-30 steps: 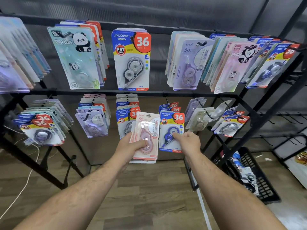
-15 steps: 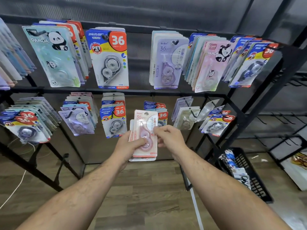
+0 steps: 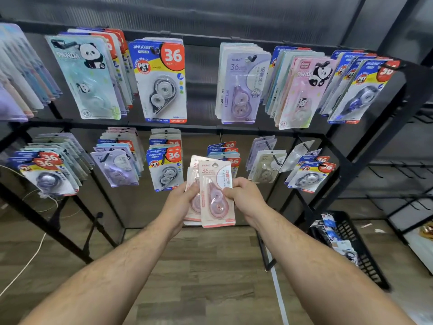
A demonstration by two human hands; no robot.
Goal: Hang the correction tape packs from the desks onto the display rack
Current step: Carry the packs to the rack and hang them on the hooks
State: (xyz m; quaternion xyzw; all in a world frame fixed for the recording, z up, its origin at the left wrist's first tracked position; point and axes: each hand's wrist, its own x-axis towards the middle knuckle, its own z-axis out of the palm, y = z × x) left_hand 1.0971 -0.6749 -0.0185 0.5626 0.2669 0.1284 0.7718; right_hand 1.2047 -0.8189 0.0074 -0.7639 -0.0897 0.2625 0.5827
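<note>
Since half a second ago the right hand (image 3: 246, 198) has drawn the front pink pack (image 3: 216, 191) a little to the right, off the stack of pink packs (image 3: 194, 164) that the left hand (image 3: 181, 202) holds. The right grip pinches this pack at its right edge; the left grip is curled round the stack from the left. Both are in the air before the lower row of the display rack (image 3: 257, 132), in front of hanging blue packs (image 3: 222, 146). A black basket (image 3: 372, 270) stands on the floor at the right.
</note>
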